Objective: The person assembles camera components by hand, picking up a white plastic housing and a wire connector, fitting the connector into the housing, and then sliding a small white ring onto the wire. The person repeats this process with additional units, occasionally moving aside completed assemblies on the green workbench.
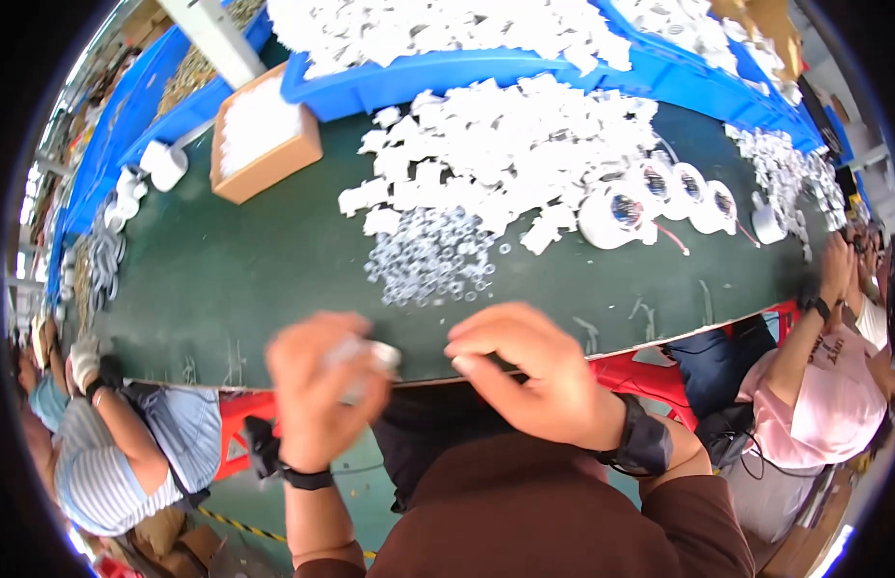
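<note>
My left hand (322, 385), smeared by motion, is closed around a small white and translucent part (375, 358) whose kind I cannot make out. It hovers at the near edge of the green table (226, 289). To its right my right hand (534, 371) is raised above the same edge, thumb and forefinger apart, with nothing visible between them. Just beyond both hands lies a pile of small grey rings (433, 260). Behind the rings spreads a large heap of white plastic pieces (505, 144).
Several round white units with shiny centres (611, 214) and short wires stand at the right. Blue bins (419, 79) line the back, near a cardboard box (274, 159) of white parts. People sit at both sides, one with a gloved hand (84, 363), another in a pink shirt (823, 395).
</note>
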The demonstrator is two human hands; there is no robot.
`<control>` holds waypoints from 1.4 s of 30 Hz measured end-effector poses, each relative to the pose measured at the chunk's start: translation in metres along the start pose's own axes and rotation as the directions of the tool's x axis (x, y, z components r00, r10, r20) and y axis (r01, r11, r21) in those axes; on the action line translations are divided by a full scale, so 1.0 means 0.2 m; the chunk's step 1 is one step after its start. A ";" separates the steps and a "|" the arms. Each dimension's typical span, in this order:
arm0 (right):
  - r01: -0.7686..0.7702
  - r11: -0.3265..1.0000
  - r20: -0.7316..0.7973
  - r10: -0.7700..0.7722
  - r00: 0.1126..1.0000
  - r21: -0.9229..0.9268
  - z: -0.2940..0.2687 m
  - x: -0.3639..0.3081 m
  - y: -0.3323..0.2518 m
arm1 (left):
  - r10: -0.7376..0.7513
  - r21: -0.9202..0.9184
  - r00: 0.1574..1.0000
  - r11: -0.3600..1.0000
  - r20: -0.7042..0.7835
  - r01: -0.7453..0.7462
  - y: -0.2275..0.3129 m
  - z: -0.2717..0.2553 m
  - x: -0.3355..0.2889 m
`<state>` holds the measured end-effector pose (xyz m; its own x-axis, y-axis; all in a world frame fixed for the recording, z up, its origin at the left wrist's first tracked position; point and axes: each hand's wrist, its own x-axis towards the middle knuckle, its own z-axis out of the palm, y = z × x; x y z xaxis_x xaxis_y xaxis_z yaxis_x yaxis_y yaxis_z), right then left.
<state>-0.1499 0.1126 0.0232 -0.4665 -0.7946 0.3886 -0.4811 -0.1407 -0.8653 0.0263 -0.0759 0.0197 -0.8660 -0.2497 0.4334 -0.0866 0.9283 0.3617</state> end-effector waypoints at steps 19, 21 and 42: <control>0.121 0.697 0.024 -0.147 0.989 -0.707 -0.41 -0.06 0.04 | -0.154 -0.340 0.988 0.928 0.015 0.150 0.28 0.06 0.06; 0.337 0.655 0.249 -0.227 0.942 -0.677 -0.30 -0.07 -0.01 | -0.136 -0.484 0.986 0.860 0.092 0.163 0.34 0.03 0.11; -0.315 0.864 0.356 0.173 0.918 0.392 -0.01 0.05 -0.04 | -0.270 -0.448 0.962 0.864 -0.025 0.231 0.38 0.09 0.01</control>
<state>-0.1515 0.1071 0.0338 -0.2472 -0.9644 0.0941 0.0225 -0.1028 -0.9944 0.0093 -0.0003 0.0321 -0.7979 -0.4979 0.3397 -0.0543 0.6206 0.7822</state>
